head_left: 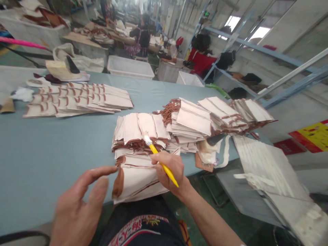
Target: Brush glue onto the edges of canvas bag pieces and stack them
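Note:
My right hand (167,171) is closed round a yellow-handled brush (160,160) whose white, glue-coated tip rests on a stack of cream leather pieces with brown edges (138,135). Just below, at the table's near edge, lies a single cream piece with a brown end (135,181). My left hand (79,201) hovers beside that piece, fingers spread and holding nothing, its fingertips close to the piece's brown end.
More stacks of cream pieces (210,118) fan out to the right, and rows of them (77,99) lie at the far left of the blue-grey table (51,150). A glue-smeared board (261,167) juts out right. White bins (130,66) and a seated person (140,37) are beyond.

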Motion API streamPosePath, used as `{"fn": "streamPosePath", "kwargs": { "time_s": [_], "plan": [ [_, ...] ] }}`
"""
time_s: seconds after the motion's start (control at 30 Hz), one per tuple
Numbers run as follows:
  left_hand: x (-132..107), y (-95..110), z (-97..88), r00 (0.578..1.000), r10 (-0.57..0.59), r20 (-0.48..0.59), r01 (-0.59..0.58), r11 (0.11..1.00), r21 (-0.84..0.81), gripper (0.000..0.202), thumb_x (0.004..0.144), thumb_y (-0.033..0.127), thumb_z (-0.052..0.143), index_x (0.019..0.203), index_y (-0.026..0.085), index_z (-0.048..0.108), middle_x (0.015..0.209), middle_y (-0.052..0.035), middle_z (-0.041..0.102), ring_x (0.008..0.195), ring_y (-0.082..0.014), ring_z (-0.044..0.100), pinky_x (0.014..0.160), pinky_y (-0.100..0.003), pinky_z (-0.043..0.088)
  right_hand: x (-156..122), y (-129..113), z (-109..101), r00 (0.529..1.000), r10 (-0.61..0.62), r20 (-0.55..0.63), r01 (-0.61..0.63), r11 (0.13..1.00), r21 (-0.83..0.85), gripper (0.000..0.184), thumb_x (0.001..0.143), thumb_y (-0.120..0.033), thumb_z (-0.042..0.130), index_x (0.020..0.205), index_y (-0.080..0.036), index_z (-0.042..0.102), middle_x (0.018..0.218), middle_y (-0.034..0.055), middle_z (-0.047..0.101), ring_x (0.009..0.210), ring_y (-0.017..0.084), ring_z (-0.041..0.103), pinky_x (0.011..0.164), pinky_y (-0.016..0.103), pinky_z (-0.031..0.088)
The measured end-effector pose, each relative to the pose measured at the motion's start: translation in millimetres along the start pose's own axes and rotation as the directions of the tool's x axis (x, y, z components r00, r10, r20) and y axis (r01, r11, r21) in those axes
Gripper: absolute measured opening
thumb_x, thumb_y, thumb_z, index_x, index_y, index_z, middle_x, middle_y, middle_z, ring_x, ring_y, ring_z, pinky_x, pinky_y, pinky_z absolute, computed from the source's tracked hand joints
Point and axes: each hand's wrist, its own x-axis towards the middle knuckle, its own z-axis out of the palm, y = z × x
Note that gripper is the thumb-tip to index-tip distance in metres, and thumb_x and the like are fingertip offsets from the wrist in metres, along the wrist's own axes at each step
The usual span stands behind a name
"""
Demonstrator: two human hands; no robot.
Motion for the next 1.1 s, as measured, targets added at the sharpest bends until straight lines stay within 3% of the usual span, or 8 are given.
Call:
{"fn": "streamPosePath", "kwargs": {
  "time_s": [0.17,0.27,0.37,0.43,0.53,0.63,0.9,1.1],
  "plan": [
    [13.7,36.4,12.8,0.902,-0.159,0.402,0.259,0.943,-0.208,0.053,0.092,0.071,0.062,0.095,0.022,0.082,0.081,-0.0018,0.082,0.071,-0.0237,0.077,0.063,-0.027,0.064,-6.2,1.7,6.1,1.000,-0.027,-0.007,0.027,1.000,-0.016,0.022,0.108,-0.022,0.051,0.125,-0.021,0.065,0.087,0.0049,0.079,0.071,0.017,0.076,0.065,0.026,0.060],
    [11.9,44.1,16.9,0.838,-0.191,0.511,0.395,0.858,-0.329,0.058,0.093,0.073,0.060,0.103,0.020,0.082,0.075,-0.0041,0.081,0.056,-0.0217,0.070,0.057,-0.032,0.066,-6.8,-1.6,8.1,0.999,-0.030,-0.031,0.030,0.999,0.014,0.019,0.108,-0.023,0.052,0.119,-0.022,0.067,0.085,0.0041,0.080,0.071,0.016,0.076,0.066,0.026,0.061],
    [8.4,43.0,17.0,0.856,-0.168,0.489,0.385,0.839,-0.385,0.053,0.094,0.069,0.062,0.106,0.021,0.083,0.070,-0.0045,0.078,0.058,-0.0237,0.071,0.066,-0.038,0.069,-5.6,-12.9,8.5,0.981,0.178,-0.077,-0.166,0.976,0.142,0.021,0.109,-0.029,0.051,0.102,-0.023,0.070,0.078,0.0023,0.079,0.067,0.016,0.074,0.068,0.028,0.061],
    [8.3,41.6,16.0,0.893,-0.149,0.425,0.326,0.865,-0.381,0.050,0.092,0.067,0.066,0.105,0.022,0.084,0.074,-0.0056,0.080,0.073,-0.0274,0.076,0.077,-0.040,0.069,-3.9,-23.1,8.8,0.884,0.445,-0.140,-0.395,0.874,0.283,0.028,0.110,-0.039,0.051,0.094,-0.023,0.067,0.069,0.0001,0.076,0.058,0.015,0.070,0.061,0.026,0.058],
    [10.6,39.0,14.9,0.914,-0.197,0.356,0.320,0.888,-0.330,0.053,0.089,0.069,0.067,0.102,0.021,0.084,0.085,-0.0068,0.084,0.076,-0.0276,0.077,0.071,-0.035,0.068,-0.7,-35.9,10.4,0.644,0.750,-0.152,-0.575,0.605,0.551,0.041,0.109,-0.057,0.051,0.090,-0.023,0.063,0.054,-0.0037,0.068,0.045,0.013,0.058,0.050,0.022,0.048],
    [12.0,35.2,15.5,0.917,-0.253,0.308,0.347,0.888,-0.302,0.054,0.087,0.069,0.069,0.101,0.019,0.084,0.088,-0.0065,0.084,0.071,-0.0251,0.076,0.058,-0.028,0.063,0.2,-43.9,13.4,0.557,0.829,-0.045,-0.584,0.431,0.688,0.049,0.103,-0.069,0.053,0.087,-0.023,0.062,0.052,-0.0030,0.066,0.041,0.011,0.048,0.044,0.020,0.040],
    [4.5,36.5,16.9,0.887,-0.312,0.341,0.435,0.811,-0.392,0.046,0.095,0.060,0.064,0.105,0.018,0.080,0.086,-0.0059,0.082,0.081,-0.0269,0.077,0.064,-0.031,0.063,-9.6,-70.8,22.7,0.701,0.713,0.024,-0.491,0.458,0.740,0.040,0.107,-0.052,0.056,0.087,-0.021,0.072,0.065,0.0010,0.070,0.051,0.011,0.046,0.049,0.021,0.038],
    [2.9,46.4,10.5,0.934,-0.227,0.277,0.316,0.886,-0.338,0.040,0.094,0.056,0.063,0.095,0.020,0.078,0.082,-0.0033,0.080,0.072,-0.0232,0.075,0.063,-0.029,0.063,-1.6,-80.0,22.5,0.827,0.561,-0.010,-0.463,0.692,0.554,0.027,0.103,-0.028,0.056,0.084,-0.021,0.073,0.063,-0.0010,0.066,0.058,0.013,0.059,0.061,0.025,0.050]
  ]
}}
